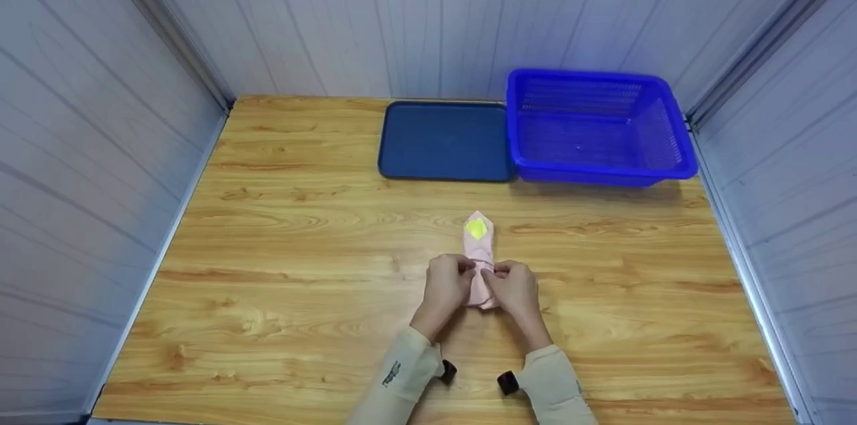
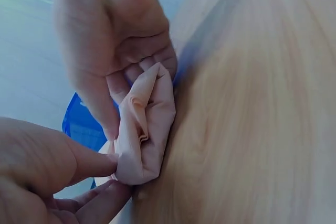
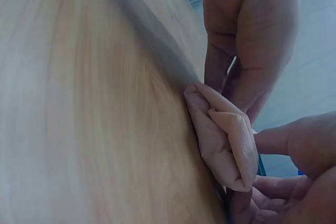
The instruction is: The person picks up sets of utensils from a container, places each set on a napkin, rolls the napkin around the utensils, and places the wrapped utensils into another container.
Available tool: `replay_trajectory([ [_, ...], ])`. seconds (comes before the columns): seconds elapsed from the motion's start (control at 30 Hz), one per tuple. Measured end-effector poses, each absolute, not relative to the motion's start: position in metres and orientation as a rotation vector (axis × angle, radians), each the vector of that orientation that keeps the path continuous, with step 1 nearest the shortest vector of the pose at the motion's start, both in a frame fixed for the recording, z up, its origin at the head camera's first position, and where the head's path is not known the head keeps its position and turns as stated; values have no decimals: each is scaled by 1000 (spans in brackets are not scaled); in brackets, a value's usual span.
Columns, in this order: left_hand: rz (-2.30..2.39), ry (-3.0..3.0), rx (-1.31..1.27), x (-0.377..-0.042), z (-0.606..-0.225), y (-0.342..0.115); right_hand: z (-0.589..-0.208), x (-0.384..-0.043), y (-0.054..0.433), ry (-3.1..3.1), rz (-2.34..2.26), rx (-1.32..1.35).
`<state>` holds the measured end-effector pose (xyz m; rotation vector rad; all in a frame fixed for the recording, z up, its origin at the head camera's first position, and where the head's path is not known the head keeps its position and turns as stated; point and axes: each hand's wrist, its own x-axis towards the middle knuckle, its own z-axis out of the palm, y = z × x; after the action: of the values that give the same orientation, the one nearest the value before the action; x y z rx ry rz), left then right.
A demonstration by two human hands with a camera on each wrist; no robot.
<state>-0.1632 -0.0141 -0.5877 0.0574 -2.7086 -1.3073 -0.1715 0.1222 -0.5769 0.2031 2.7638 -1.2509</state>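
A pale pink cloth (image 1: 479, 249), folded into a narrow strip, lies on the wooden table with a yellow patch (image 1: 476, 229) near its pointed far end. My left hand (image 1: 445, 283) pinches its left edge between thumb and fingers. From the right side, my right hand (image 1: 515, 288) pinches the opposite edge at about the same height. The left wrist view shows the near end of the cloth (image 2: 149, 129) as a rolled, layered bundle. Creases and inner folds of the cloth (image 3: 223, 137) also show in the right wrist view. Some fingertips are hidden behind it.
A dark blue flat tray (image 1: 445, 142) lies at the back of the wooden table (image 1: 288, 264). Touching its right side is a blue plastic basket (image 1: 602, 174) with perforated walls. Pale panels (image 1: 321, 17) enclose the table at the back and both sides.
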Motion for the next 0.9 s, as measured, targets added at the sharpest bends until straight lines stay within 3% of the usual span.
replay_trajectory([
  [0.33,-1517,-2596,113,-165,-592,-18,-568,-169,112,2827,-1103,112],
  [0.7,-1790,-2466,311,-161,-599,-23,-578,-172,116,2273,-1790,265],
  [0.9,-2315,-2308,455,-162,-593,-28,-571,-175,119,1894,-2055,358],
])
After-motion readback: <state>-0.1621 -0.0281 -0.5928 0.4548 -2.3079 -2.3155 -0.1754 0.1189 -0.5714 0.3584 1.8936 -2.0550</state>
